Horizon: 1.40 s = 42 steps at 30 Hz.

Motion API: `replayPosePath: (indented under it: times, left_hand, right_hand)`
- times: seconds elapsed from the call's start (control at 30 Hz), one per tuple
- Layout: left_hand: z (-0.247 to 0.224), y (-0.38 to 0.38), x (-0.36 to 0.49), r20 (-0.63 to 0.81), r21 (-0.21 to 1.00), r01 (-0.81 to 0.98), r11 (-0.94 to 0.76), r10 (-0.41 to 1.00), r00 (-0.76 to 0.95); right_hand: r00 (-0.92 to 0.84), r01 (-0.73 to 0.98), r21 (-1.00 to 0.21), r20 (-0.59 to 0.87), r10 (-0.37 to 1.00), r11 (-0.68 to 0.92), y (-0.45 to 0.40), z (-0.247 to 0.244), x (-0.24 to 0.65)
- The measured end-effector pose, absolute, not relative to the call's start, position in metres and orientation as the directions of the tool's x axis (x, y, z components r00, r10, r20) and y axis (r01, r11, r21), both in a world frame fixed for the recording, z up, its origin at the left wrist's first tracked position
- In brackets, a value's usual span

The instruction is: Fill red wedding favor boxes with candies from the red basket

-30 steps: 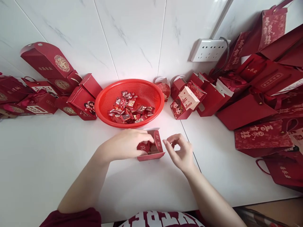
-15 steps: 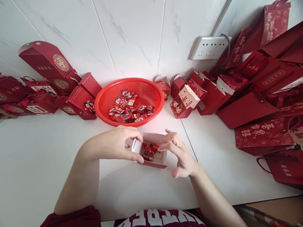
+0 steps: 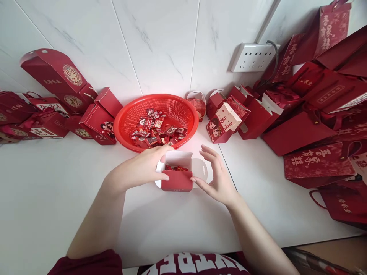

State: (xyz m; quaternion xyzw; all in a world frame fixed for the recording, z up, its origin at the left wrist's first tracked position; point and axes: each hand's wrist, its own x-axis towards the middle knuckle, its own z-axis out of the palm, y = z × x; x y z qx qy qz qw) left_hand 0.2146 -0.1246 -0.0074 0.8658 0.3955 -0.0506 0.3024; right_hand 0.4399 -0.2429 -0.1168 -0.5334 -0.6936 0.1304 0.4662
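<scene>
Open red box (image 3: pixel 177 181) on wht table (image 3: pixel 160 229) nr red basket (image 3: pixel 129 119), L hand (image 3: pixel 143 167) gripping box's L side, R hand (image 3: pixel 220 184) spread, thumb at R edge, marbled wall (image 3: pixel 166 42) behind w/ wht sockets (image 3: pixel 254 58)

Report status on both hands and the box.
Left hand holding red box; right hand open, thumb at right edge. Box open, wrapped candies inside. Red basket close behind.

One red colander (image 3: pixel 183 114) is holding over a dozen wrapped candies (image 3: pixel 153 133), too heaped for exact counting. In front of it, one left hand (image 3: pixel 140 168) and one right hand (image 3: pixel 219 181) are flanking one open paper box (image 3: pixel 177 181); beyond the colander's right, one socket panel (image 3: pixel 254 58) is showing.
</scene>
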Motion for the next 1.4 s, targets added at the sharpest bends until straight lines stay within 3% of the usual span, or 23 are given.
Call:
replayPosePath:
  times: [0.13, 0.4, 0.83, 1.13, 1.23, 1.4]
  left_hand:
    - [-0.009, -0.124, 0.214, -0.315, 0.497, 0.677, -0.543, 0.614, 0.723]
    - [-0.019, -0.125, 0.220, -0.332, 0.485, 0.626, -0.611, 0.534, 0.778]
    - [-0.024, -0.126, 0.230, -0.316, 0.491, 0.610, -0.621, 0.526, 0.790]
    - [-0.030, -0.130, 0.232, -0.200, 0.460, 0.562, -0.687, 0.537, 0.820]
    - [-0.026, -0.131, 0.229, -0.186, 0.464, 0.572, -0.677, 0.556, 0.810]
    - [-0.032, -0.153, 0.234, -0.301, 0.463, 0.641, -0.612, 0.572, 0.763]
  right_hand:
    - [0.010, 0.532, -0.757, 0.452, 0.892, 0.378, -0.244, -0.120, 0.437]
    - [-0.132, 0.454, -0.769, 0.442, 0.887, 0.450, -0.246, -0.120, 0.427]
    - [-0.127, 0.420, -0.863, 0.251, 0.959, 0.282, -0.241, -0.130, 0.431]
    - [-0.114, 0.431, -0.825, 0.351, 0.930, 0.364, -0.239, -0.124, 0.427]
    - [-0.086, 0.409, -0.865, 0.280, 0.956, 0.290, -0.239, -0.128, 0.424]
    - [-0.029, 0.240, -0.962, 0.126, 0.992, 0.129, -0.238, -0.136, 0.415]
